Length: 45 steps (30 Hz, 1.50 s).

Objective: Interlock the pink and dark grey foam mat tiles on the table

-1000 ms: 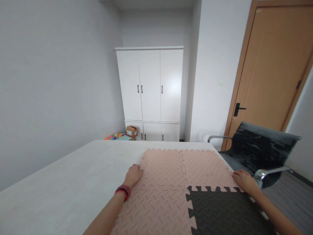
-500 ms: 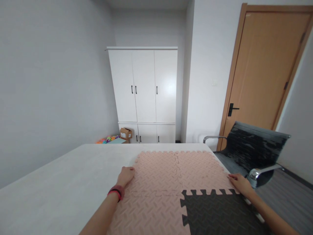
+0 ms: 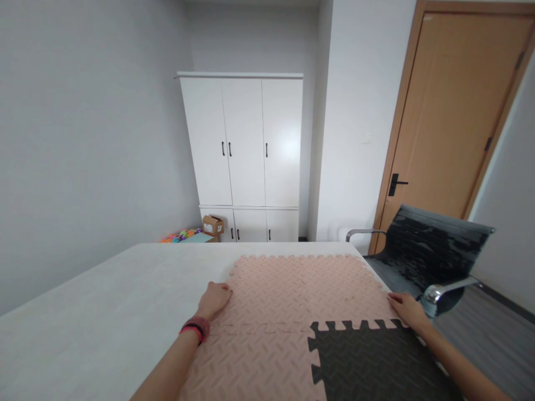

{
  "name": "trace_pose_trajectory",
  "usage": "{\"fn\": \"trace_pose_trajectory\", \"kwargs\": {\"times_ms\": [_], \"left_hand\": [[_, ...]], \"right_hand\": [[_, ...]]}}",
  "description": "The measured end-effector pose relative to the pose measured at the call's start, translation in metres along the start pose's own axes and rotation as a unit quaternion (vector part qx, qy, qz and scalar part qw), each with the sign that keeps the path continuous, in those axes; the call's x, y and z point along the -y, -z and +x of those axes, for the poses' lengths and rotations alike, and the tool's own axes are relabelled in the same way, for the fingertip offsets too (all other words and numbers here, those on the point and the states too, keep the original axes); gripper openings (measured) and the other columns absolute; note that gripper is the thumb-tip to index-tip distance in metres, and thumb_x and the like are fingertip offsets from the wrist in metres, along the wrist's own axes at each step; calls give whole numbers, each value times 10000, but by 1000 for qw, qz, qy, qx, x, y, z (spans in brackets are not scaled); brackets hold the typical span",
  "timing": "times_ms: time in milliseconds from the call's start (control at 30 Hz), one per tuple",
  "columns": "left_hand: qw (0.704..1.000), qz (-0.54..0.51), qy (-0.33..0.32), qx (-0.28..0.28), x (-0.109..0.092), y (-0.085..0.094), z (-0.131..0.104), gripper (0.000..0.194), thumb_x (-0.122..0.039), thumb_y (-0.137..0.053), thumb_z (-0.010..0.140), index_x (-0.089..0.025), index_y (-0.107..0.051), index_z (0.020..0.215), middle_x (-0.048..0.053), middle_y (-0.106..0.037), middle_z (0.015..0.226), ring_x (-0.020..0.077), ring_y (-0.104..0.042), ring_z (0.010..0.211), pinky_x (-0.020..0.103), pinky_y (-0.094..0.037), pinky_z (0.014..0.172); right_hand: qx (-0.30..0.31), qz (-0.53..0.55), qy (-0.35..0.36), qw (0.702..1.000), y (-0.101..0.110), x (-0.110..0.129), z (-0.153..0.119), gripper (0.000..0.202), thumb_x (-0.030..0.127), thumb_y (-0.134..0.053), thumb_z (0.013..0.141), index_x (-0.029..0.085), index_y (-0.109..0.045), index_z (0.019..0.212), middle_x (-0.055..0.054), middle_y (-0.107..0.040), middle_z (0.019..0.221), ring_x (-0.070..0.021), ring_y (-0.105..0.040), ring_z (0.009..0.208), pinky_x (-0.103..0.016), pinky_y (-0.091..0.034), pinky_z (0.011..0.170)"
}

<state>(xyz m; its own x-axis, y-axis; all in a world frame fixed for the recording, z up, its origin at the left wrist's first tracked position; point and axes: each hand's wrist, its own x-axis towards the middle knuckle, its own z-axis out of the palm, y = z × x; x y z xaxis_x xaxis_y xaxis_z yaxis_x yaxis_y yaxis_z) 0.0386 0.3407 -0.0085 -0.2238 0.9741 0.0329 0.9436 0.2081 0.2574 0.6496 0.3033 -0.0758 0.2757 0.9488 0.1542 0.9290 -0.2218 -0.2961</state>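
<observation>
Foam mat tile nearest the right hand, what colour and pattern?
The dark tile is black with a raised tread pattern and toothed edges, beside the right hand; head view.

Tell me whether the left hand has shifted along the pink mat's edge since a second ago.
No. The left hand rests at the same spot on the pink mat's left edge; only the camera moved.

Under your left fingers (image 3: pixel 223 288), matt pink foam tiles (image 3: pixel 292 289) are showing a ribbed tread pattern; beside your right fingers (image 3: pixel 395 299), a matt black foam tile (image 3: pixel 368 362) is interlocking. The table (image 3: pixel 104 312) is looking smooth, pale, matt. Beyond your right fingers, the chair armrest (image 3: pixel 447 288) is gleaming as polished metal.
</observation>
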Motion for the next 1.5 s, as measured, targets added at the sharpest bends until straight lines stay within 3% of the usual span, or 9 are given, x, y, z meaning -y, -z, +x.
{"fn": "trace_pose_trajectory", "kwargs": {"times_ms": [200, 333, 433, 533, 700, 933, 1167, 1367, 1500], "left_hand": [[998, 58, 9, -11, -11, -12, -16, 382, -466, -463, 864, -143, -560, 1042, 92, -579, 1116, 183, -580, 936, 397, -489, 817], [993, 103, -52, -37, -13, -17, -40, 415, -423, -392, 872, -111, -557, 1089, 148, -575, 1139, 270, -537, 1066, 436, -461, 848], [981, 149, -111, -64, -12, -19, -56, 495, -403, -304, 888, -82, -512, 1203, 201, -519, 1265, 330, -464, 1170, 495, -392, 928], [969, 188, -144, -78, -12, -21, -63, 514, -369, -259, 900, -83, -480, 1266, 213, -467, 1345, 352, -427, 1214, 536, -334, 971], [959, 221, -155, -84, -14, -22, -60, 503, -341, -242, 905, -102, -515, 1253, 208, -493, 1331, 367, -445, 1204, 557, -322, 971], [959, 232, -146, -67, -15, -23, -58, 534, -351, -218, 909, -75, -487, 1279, 203, -489, 1345, 356, -450, 1201, 541, -327, 980], [967, 214, -119, -71, -14, -27, -57, 561, -375, -210, 901, -65, -446, 1305, 216, -462, 1365, 343, -454, 1204, 528, -330, 982], [970, 199, -103, -91, -12, -23, -69, 586, -427, -198, 898, -85, -455, 1298, 211, -469, 1361, 327, -465, 1206, 549, -293, 1016], [974, 180, -99, -100, -16, -14, -80, 577, -419, -235, 888, -64, -466, 1279, 219, -500, 1326, 325, -488, 1181, 550, -282, 1021]], "right_hand": [[-2, -55, 13, 998, 21, 44, -12, 358, 168, -380, 801, 122, -696, 961, -194, -654, 1036, -283, -620, 993, -400, -452, 870], [-3, -51, 89, 995, 15, 118, -12, 464, 146, -388, 804, 121, -530, 1245, -215, -474, 1331, -293, -506, 1164, -434, -412, 919], [55, -19, 193, 979, -2, 184, -4, 478, 166, -472, 784, 167, -531, 1259, -139, -420, 1414, -227, -489, 1195, -343, -393, 967], [96, -3, 260, 961, -19, 241, 6, 468, 210, -513, 820, 176, -496, 1287, -105, -395, 1445, -224, -462, 1228, -378, -386, 993], [92, -8, 275, 957, -39, 296, 21, 487, 380, -449, 912, 196, -386, 1358, -108, -447, 1393, -253, -420, 1265, -520, -311, 1047], [111, -38, 229, 966, -51, 302, 43, 608, 446, -353, 934, 142, -218, 1443, -136, -593, 1220, -252, -513, 1179, -536, -220, 1079], [143, -31, 214, 966, -45, 301, 41, 614, 447, -343, 936, 155, -185, 1453, -137, -584, 1237, -260, -504, 1195, -565, -201, 1082], [180, 22, 252, 950, -11, 297, -9, 602, 304, -315, 923, 113, -131, 1464, -160, -371, 1456, -268, -267, 1373, -602, -109, 1099], [190, 50, 285, 938, 43, 252, -76, 651, 409, -294, 902, 160, -111, 1475, -82, -237, 1524, -225, -224, 1394, -488, -138, 1135]]}}
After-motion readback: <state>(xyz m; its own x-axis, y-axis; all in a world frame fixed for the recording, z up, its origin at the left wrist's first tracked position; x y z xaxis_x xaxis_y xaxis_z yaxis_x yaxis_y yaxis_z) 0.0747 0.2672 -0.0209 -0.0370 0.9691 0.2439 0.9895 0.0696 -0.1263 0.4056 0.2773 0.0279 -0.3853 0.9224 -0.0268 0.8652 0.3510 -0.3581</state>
